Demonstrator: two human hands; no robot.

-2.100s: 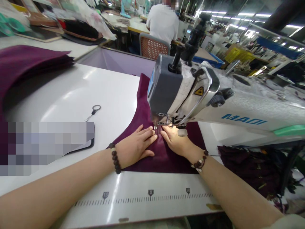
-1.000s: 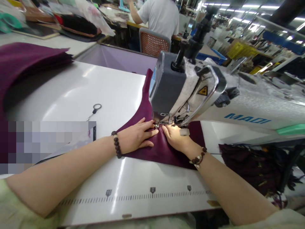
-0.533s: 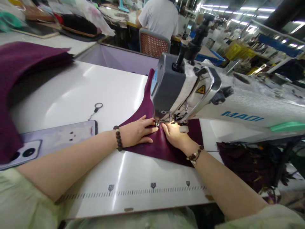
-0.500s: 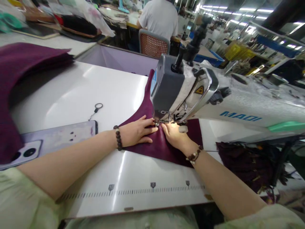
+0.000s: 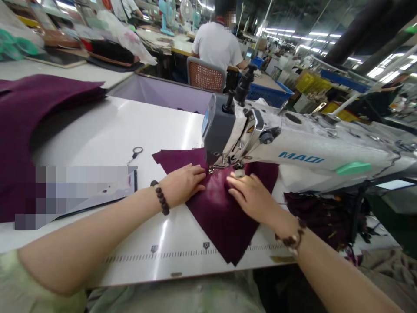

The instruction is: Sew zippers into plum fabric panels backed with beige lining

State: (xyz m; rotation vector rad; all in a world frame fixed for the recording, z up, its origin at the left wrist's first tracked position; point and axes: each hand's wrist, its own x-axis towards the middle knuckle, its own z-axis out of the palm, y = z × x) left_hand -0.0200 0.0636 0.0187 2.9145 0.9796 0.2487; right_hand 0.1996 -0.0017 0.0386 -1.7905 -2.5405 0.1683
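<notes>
A dark purple fabric piece (image 5: 224,217) lies under the needle area of a white and grey sewing machine (image 5: 220,126), one corner pointing toward the table's front edge. My left hand (image 5: 184,184) rests flat on the fabric's left side, fingers stretched toward the presser foot (image 5: 211,170). On the other side, my right hand (image 5: 252,195) lies on the cloth with its fingers spread, just below and right of the foot. Both hands press on the fabric without gripping it. The needle tip is too small to make out.
A stack of purple fabric pieces (image 5: 65,95) lies at the left, beside a phone (image 5: 117,187) with a ring strap (image 5: 137,151). Dark sewn pieces (image 5: 319,217) are heaped at the right. Behind the table, a person (image 5: 216,43) sits on a chair (image 5: 206,74).
The fabric has turned under the machine, so a corner now points toward me. My right hand has shifted right and away from the foot; my left moved slightly left. The camera view has shifted.
</notes>
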